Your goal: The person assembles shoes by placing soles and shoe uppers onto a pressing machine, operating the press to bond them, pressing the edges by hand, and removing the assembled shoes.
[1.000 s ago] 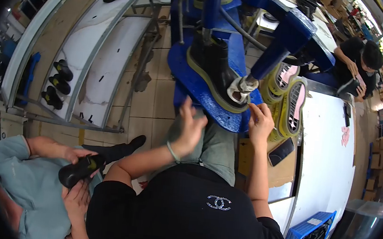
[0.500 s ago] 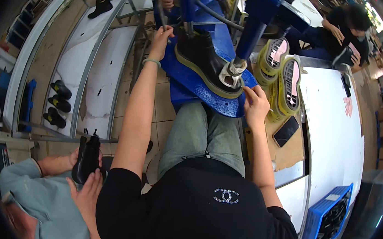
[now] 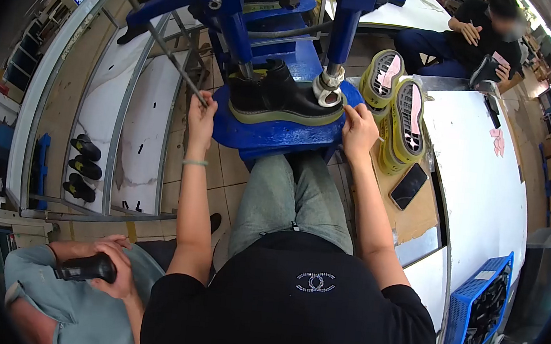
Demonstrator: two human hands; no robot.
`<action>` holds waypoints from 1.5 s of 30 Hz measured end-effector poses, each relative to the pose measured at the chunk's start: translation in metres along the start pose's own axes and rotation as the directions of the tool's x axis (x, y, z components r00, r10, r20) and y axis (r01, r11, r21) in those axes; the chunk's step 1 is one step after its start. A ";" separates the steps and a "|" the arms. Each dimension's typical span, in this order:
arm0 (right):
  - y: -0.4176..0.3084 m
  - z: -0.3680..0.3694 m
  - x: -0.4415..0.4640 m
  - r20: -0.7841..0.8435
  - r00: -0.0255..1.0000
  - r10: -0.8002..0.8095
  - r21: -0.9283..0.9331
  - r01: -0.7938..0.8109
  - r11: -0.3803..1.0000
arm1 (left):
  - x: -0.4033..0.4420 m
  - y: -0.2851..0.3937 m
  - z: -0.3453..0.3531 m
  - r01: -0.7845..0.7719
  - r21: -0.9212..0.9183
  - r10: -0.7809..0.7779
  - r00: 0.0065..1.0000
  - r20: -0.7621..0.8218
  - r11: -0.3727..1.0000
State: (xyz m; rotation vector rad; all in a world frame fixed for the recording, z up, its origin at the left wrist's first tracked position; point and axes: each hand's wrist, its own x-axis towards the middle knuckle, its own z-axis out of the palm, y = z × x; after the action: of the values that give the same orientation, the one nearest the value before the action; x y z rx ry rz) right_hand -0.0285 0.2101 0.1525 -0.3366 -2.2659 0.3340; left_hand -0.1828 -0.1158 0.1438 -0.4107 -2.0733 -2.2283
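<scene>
On the blue plate (image 3: 246,136), the black ankle boot (image 3: 276,96) has turned side-on, seemingly easier to reach; the left hand (image 3: 201,117) curls around a metal rod (image 3: 178,66), the right hand (image 3: 359,130) pinches a thin stick (image 3: 379,139).

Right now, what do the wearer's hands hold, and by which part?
Left hand: rod, by its lower end. Right hand: apparently a thin stick; gripped part hidden.

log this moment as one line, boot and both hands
boot: upright on blue plate, white-wrapped press foot at toe | left hand: gripping metal rod | right hand: at toe, holding thin pale stick
</scene>
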 end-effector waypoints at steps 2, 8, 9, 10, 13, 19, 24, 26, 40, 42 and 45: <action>0.000 0.010 0.008 0.003 1.000 0.011 -0.005 -0.011 1.000 | -0.028 0.013 0.002 0.012 0.021 -0.011 1.000 -0.023 1.000; -0.010 0.033 0.016 0.005 1.000 0.006 0.014 -0.006 1.000 | -0.096 0.029 0.015 0.033 0.092 -0.031 0.999 -0.021 0.995; -0.013 0.036 0.016 0.005 1.000 0.001 0.020 -0.001 1.000 | -0.106 0.031 0.018 0.021 0.128 -0.020 1.000 -0.006 0.992; -0.017 0.039 0.016 0.005 1.000 0.003 0.023 -0.003 1.000 | -0.115 0.033 0.021 0.009 0.166 -0.011 1.000 0.011 0.986; -0.028 0.044 0.017 0.018 1.000 0.008 0.026 -0.009 1.000 | -0.138 0.039 0.030 -0.067 0.290 0.051 0.997 0.062 0.955; -0.043 0.050 0.016 -0.004 0.999 0.045 0.111 -0.044 0.993 | -0.165 0.056 0.046 -0.098 0.369 0.047 0.988 0.147 0.924; -0.056 0.047 0.005 0.029 0.992 0.119 0.199 -0.122 0.972 | -0.172 0.063 0.053 -0.082 0.403 0.005 0.982 0.187 0.912; -0.062 0.046 0.001 0.049 0.988 0.147 0.237 -0.154 0.959 | -0.175 0.066 0.054 -0.081 0.411 -0.006 0.978 0.207 0.908; -0.040 -0.002 0.004 0.355 0.924 -0.141 0.565 -0.092 0.820 | -0.198 0.083 0.099 -0.101 0.393 -0.125 0.851 0.510 0.914; -0.040 -0.014 0.000 0.377 0.910 -0.175 0.547 -0.067 0.834 | -0.199 0.087 0.107 -0.123 0.382 -0.108 0.841 0.530 0.916; -0.045 -0.040 -0.008 0.437 0.888 -0.142 0.426 -0.065 0.903 | -0.200 0.091 0.119 -0.155 0.356 -0.074 0.831 0.552 0.921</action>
State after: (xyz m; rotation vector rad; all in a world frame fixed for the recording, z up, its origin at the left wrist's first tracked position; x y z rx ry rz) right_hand 0.0011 0.1707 0.1878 0.0324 -2.5609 0.9644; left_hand 0.0483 -0.0319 0.1905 -1.1693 -2.6648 -1.7264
